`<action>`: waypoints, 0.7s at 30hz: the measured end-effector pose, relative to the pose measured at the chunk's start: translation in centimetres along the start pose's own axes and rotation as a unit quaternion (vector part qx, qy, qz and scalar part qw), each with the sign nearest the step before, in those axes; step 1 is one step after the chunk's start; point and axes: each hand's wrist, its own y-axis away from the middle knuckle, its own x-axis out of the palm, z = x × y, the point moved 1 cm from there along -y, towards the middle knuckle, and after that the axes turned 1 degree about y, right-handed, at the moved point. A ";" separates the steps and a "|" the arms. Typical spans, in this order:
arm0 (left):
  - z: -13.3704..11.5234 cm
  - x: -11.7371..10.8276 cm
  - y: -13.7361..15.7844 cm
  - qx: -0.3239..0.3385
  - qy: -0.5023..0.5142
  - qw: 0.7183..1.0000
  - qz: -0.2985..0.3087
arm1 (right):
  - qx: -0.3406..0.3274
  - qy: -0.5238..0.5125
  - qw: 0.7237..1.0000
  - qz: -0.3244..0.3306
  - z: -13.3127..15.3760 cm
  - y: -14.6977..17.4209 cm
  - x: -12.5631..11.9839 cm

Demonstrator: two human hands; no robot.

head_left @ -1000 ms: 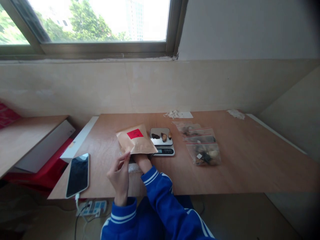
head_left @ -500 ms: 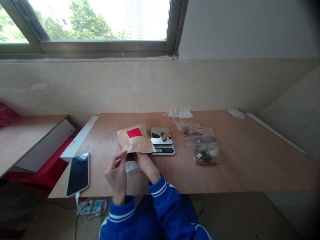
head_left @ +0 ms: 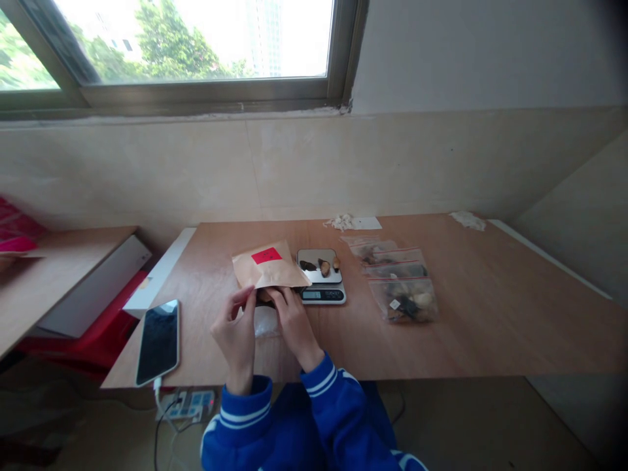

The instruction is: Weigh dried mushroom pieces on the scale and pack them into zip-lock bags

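Observation:
A brown paper bag (head_left: pixel 245 267) with a red label (head_left: pixel 266 255) is tilted above the table, its near edge towards me. My left hand (head_left: pixel 236 320) pinches that edge between thumb and fingers. At the bag's near right edge is my right hand (head_left: pixel 292 320), fingers bent and their tips partly hidden. What they hold, if anything, is unclear. A clear plastic bag (head_left: pixel 266 324) lies below, between my hands. Just right of the paper bag stands a digital scale (head_left: pixel 336 294), with several dark and tan dried pieces (head_left: pixel 324 267) on its plate.
Zip bags (head_left: pixel 407 301) of dried pieces lie right of the scale. White scraps (head_left: pixel 341 222) and a white paper (head_left: pixel 367 223) are at the table's back edge. A phone (head_left: pixel 157 343) with a charging cable rests at the left corner, above a power strip (head_left: pixel 184 404).
My right hand has drawn back from beneath the paper bag, so more of its fingers show at the edge. The bag's near edge has lifted slightly. My left hand keeps its pinch.

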 end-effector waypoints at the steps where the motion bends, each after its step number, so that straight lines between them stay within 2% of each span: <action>1: -0.3 0.1 -0.2 0.005 -0.003 1.000 -0.003 | 0.001 -0.008 1.000 -0.007 -0.1 0.0 -0.2; 8: -1.4 1.1 -0.9 0.010 -0.005 1.000 -0.004 | 0.012 -0.036 0.999 -0.037 -1.3 -0.7 -1.0; 13: -1.5 1.2 -0.6 0.014 -0.020 1.000 -0.010 | 0.013 -0.136 0.988 -0.074 -1.3 -0.4 -2.0; 17: -1.2 0.8 -0.8 0.009 -0.030 0.999 -0.018 | 0.094 -0.215 0.957 -0.169 -1.2 1.2 -3.6; 21: -0.8 0.2 -1.0 0.003 -0.044 0.999 -0.029 | 0.188 -0.271 0.914 -0.236 -3.3 2.5 -5.0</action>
